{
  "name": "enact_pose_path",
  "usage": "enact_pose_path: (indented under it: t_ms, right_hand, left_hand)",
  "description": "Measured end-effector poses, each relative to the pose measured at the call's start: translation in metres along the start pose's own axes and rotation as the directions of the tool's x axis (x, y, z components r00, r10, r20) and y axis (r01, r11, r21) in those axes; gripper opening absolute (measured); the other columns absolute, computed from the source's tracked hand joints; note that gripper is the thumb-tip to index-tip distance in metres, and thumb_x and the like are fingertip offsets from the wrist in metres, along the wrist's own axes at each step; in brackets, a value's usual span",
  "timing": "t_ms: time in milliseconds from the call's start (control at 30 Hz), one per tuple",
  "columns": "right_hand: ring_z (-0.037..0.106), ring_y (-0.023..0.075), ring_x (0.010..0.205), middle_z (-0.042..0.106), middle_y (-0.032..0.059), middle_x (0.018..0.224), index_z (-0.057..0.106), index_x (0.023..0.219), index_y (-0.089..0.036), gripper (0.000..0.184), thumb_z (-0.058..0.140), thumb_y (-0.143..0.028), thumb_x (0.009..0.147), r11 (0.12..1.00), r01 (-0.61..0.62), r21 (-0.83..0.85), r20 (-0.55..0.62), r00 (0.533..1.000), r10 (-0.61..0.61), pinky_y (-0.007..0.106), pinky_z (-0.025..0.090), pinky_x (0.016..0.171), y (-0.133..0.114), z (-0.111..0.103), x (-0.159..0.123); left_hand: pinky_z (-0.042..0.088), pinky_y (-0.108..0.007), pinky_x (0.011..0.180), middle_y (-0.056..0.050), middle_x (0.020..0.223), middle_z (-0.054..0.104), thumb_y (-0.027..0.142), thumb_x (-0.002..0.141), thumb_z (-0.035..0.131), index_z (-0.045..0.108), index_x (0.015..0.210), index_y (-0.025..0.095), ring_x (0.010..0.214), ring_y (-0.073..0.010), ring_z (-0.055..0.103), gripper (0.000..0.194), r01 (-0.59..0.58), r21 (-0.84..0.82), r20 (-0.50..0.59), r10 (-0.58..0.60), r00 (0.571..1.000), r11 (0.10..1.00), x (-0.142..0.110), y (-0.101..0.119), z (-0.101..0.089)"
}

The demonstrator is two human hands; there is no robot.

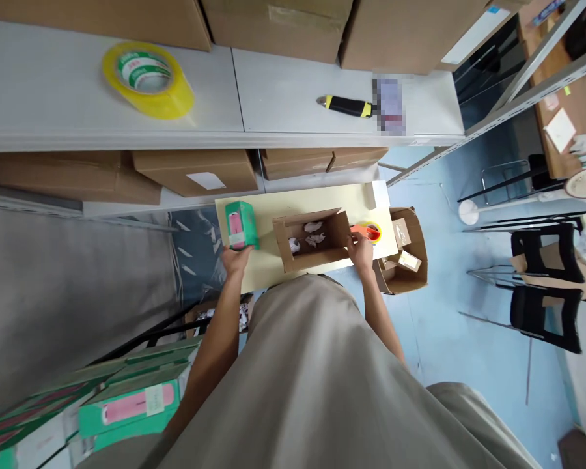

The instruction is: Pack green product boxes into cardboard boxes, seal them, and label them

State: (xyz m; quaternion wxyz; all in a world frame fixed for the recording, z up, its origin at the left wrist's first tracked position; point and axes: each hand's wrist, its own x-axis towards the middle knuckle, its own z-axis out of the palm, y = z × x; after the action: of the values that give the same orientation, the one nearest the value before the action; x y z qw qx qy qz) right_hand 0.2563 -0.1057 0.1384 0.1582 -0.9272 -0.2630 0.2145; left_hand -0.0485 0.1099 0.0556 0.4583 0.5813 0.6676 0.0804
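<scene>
A green box with a pink picture (pixel 241 225) stands on the left part of a pale yellow table. My left hand (pixel 236 260) grips its near end, thumb along the edge. In front of me is an open cardboard box (pixel 293 262) with several crumpled pieces of white paper (pixel 315 240) inside. My right hand (pixel 360 252) is closed at the orange tape dispenser (pixel 364 230), which carries a yellow tape roll, right beside the cardboard box's right flap. My fingers partly cover the dispenser.
Over the table runs a grey shelf (pixel 283 98) with a yellow tape roll (pixel 176 98), a black-and-yellow utility knife (pixel 348 106) and large cartons. An open carton (pixel 410 281) stands right of the table. Green boxes (pixel 131 410) are stacked lower left; black chairs (pixel 544 322) are at right.
</scene>
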Motion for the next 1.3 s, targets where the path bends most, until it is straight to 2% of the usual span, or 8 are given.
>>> enact_pose_path:
  t_ms: [133, 300, 433, 533, 633, 767, 1033, 1300]
  right_hand:
    - [0.083, 0.032, 0.104, 0.088, 0.0197, 0.119, 0.081, 0.12, -0.017, 0.028, 0.06, -0.033, 0.111, 0.998, -0.011, 0.058, -0.024, 1.0, 0.012, 0.04, 0.06, 0.096, 0.004, 0.003, -0.007]
    - [0.084, 0.0338, 0.106, 0.087, 0.0201, 0.123, 0.081, 0.122, -0.016, 0.029, 0.061, -0.033, 0.109, 0.996, -0.009, 0.091, -0.029, 1.0, 0.012, 0.043, 0.062, 0.099, 0.007, 0.004, -0.01]
    - [0.084, 0.0349, 0.106, 0.087, 0.0218, 0.118, 0.079, 0.124, -0.014, 0.031, 0.06, -0.034, 0.11, 0.995, 0.016, 0.094, -0.016, 1.0, -0.015, 0.044, 0.062, 0.096, 0.006, 0.002, -0.004]
    - [0.083, 0.0341, 0.104, 0.087, 0.0217, 0.114, 0.079, 0.116, -0.015, 0.024, 0.063, -0.03, 0.106, 0.994, 0.044, 0.103, -0.008, 0.999, -0.043, 0.041, 0.061, 0.094, 0.007, -0.004, 0.004]
    - [0.082, 0.0357, 0.1, 0.087, 0.0219, 0.111, 0.08, 0.113, -0.014, 0.023, 0.065, -0.025, 0.099, 0.994, 0.062, 0.091, 0.001, 0.998, -0.063, 0.041, 0.061, 0.09, 0.014, -0.012, 0.014]
    - [0.083, 0.0345, 0.103, 0.087, 0.0204, 0.117, 0.081, 0.123, -0.014, 0.031, 0.062, -0.025, 0.1, 0.988, 0.084, 0.13, 0.052, 0.994, -0.091, 0.042, 0.062, 0.092, 0.023, -0.017, 0.027]
    - [0.08, 0.0292, 0.092, 0.087, 0.016, 0.111, 0.078, 0.113, -0.018, 0.02, 0.064, -0.031, 0.107, 0.984, 0.167, 0.058, 0.096, 0.98, -0.172, 0.037, 0.056, 0.084, 0.024, -0.007, 0.04]
    - [0.079, 0.0299, 0.089, 0.087, 0.0154, 0.108, 0.073, 0.109, -0.021, 0.019, 0.061, -0.036, 0.108, 0.969, 0.219, 0.117, 0.128, 0.964, -0.233, 0.036, 0.054, 0.081, 0.027, -0.01, 0.051]
  left_hand:
    - [0.066, -0.038, 0.1, -0.006, 0.108, 0.078, 0.049, 0.083, 0.079, 0.061, 0.11, 0.022, 0.108, -0.0219, 0.079, 0.041, -0.027, -0.361, 0.028, 0.04, 0.999, 0.932, -0.012, 0.008, -0.02]
    - [0.064, -0.041, 0.107, -0.01, 0.134, 0.076, 0.047, 0.062, 0.094, 0.06, 0.123, 0.026, 0.122, -0.0268, 0.077, 0.073, -0.168, -0.641, 0.178, 0.359, 0.916, 0.749, -0.047, 0.049, -0.032]
    - [0.065, -0.043, 0.099, -0.009, 0.132, 0.076, 0.034, 0.06, 0.096, 0.057, 0.127, 0.025, 0.121, -0.0319, 0.077, 0.078, -0.23, -0.632, 0.363, 0.545, 0.756, 0.74, -0.07, 0.094, -0.001]
    - [0.064, -0.042, 0.099, -0.01, 0.13, 0.074, 0.02, 0.065, 0.088, 0.055, 0.129, 0.023, 0.12, -0.0308, 0.075, 0.072, -0.315, -0.515, 0.412, 0.552, 0.725, 0.797, -0.076, 0.113, 0.03]
    - [0.06, -0.043, 0.109, -0.012, 0.14, 0.072, 0.007, 0.068, 0.078, 0.055, 0.133, 0.021, 0.128, -0.0303, 0.073, 0.07, -0.453, -0.324, 0.387, 0.553, 0.738, 0.83, -0.079, 0.115, 0.048]
    - [0.057, -0.043, 0.115, -0.014, 0.148, 0.07, -0.005, 0.066, 0.07, 0.056, 0.132, 0.021, 0.137, -0.0335, 0.07, 0.073, -0.54, -0.082, 0.345, 0.532, 0.773, 0.838, -0.085, 0.1, 0.045]
    - [0.058, -0.047, 0.112, -0.016, 0.145, 0.071, -0.009, 0.069, 0.072, 0.056, 0.133, 0.023, 0.133, -0.04, 0.071, 0.074, -0.402, 0.212, 0.163, 0.374, 0.913, 0.891, -0.081, 0.082, 0.037]
    - [0.057, -0.05, 0.111, -0.019, 0.146, 0.068, -0.01, 0.072, 0.072, 0.058, 0.131, 0.02, 0.13, -0.0407, 0.071, 0.068, -0.334, 0.275, 0.187, 0.291, 0.938, 0.901, -0.06, 0.09, 0.072]
